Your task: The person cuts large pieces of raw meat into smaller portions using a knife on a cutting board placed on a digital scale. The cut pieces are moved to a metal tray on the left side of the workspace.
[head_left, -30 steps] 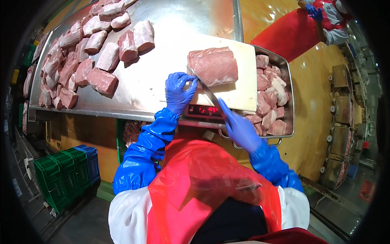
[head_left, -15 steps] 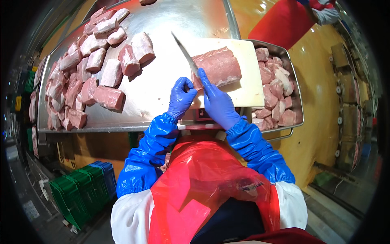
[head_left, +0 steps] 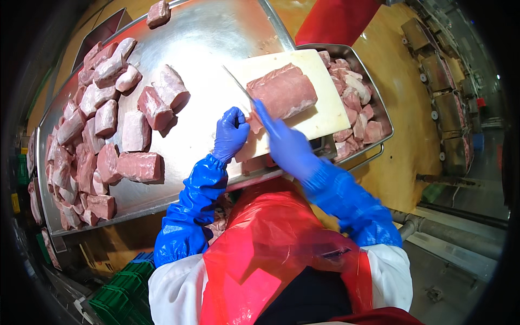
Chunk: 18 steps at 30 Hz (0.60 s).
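A boneless block of pink meat (head_left: pixel 284 91) lies on the white cutting board (head_left: pixel 327 116). My right hand (head_left: pixel 290 146), blue-gloved and slightly blurred, is wrapped round a knife, its index finger stretched along the back. The thin blade (head_left: pixel 238 83) points far left, by the block's left end. Beside that end, my left hand (head_left: pixel 230 135), also in a blue glove, is closed in a pinch. A small flap of meat (head_left: pixel 254 122) reaches from the block to its fingertips. What lies inside the left fist is hidden.
Many cut meat pieces (head_left: pixel 89 130) are heaped on the left of the steel table (head_left: pixel 216 32). Right of the board stands a metal tray (head_left: pixel 391 127) of meat chunks. Green crates (head_left: pixel 122 295) sit lower left. A person's red apron (head_left: pixel 336 21) shows at the far side.
The whole view has turned, so the table slants more. My right hand has come nearer with the knife, and the blade shows thinner. My left hand stays closed by the meat.
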Motion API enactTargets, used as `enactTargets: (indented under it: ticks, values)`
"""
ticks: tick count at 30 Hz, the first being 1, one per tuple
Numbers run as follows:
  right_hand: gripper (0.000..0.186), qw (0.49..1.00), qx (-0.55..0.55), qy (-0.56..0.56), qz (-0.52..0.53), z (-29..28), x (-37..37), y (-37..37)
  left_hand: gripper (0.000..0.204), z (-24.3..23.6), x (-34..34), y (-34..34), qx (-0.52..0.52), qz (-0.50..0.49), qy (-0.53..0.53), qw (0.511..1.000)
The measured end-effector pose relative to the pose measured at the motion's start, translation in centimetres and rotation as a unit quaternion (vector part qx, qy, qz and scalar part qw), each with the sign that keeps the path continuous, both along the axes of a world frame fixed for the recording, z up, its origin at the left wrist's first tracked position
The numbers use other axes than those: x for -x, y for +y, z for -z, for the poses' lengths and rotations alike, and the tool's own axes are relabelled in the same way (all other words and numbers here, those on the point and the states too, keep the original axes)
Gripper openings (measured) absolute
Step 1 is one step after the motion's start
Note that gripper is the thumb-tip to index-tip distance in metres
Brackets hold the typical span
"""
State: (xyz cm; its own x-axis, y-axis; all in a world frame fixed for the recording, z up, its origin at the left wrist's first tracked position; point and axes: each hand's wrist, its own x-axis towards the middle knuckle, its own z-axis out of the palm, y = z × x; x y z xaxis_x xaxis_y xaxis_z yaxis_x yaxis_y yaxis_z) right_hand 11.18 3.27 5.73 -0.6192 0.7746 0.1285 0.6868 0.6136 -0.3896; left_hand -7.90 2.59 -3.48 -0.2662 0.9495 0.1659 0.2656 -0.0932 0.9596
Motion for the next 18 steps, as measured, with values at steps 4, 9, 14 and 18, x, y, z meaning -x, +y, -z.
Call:
enactTargets:
  ticks: [4,9,14,18]
  values:
    - [0.082,0.986,0.122,-0.105,0.032,0.4,-0.4,-0.5,0.01,0.8,2.3,2.0,-0.013,-0.053,-0.056,0.997]
    - [0.092,0.951,0.155,-0.267,0.024,-3.9,-10.1,-7.3,0.011,-1.0,8.4,6.2,-0.039,-0.091,-0.161,0.982]
    - [0.079,0.984,0.146,-0.102,0.014,-5.6,-14.5,-6.0,0.011,-6.0,6.1,0.6,-0.076,-0.086,-0.115,0.987]
    - [0.062,0.957,0.188,0.202,0.085,-1.8,-12.1,-0.3,0.014,-3.9,3.2,-10.4,0.03,-0.133,-0.011,0.991]
